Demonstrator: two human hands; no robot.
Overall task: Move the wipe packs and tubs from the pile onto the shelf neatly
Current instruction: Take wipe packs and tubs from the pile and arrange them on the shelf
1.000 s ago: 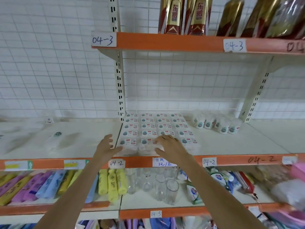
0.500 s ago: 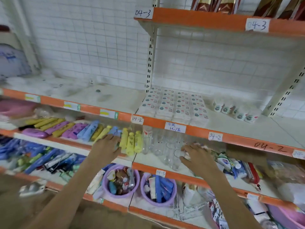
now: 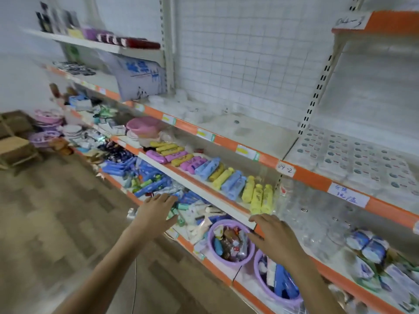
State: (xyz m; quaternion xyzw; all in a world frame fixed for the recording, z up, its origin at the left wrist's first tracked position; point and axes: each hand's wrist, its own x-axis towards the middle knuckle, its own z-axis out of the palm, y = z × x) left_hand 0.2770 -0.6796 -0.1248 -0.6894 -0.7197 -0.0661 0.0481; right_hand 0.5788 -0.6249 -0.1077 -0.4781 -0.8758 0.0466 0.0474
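The wipe packs point(image 3: 356, 155) lie in tidy rows on the orange-edged shelf point(image 3: 310, 177) tagged "04-2" (a second handwritten tag is unreadable), well above and right of both hands. The left hand point(image 3: 158, 211) and right hand point(image 3: 273, 234) hover with fingers spread, holding nothing, above two purple tubs point(image 3: 229, 242).

Both hands have left the rows of wipe packs point(image 3: 353, 155) on the shelf point(image 3: 303, 175) and dropped lower: the left hand point(image 3: 156, 211) and right hand point(image 3: 274, 236) (fingers spread, holding nothing) now hover by the purple tubs point(image 3: 231, 243) as the view swings left.
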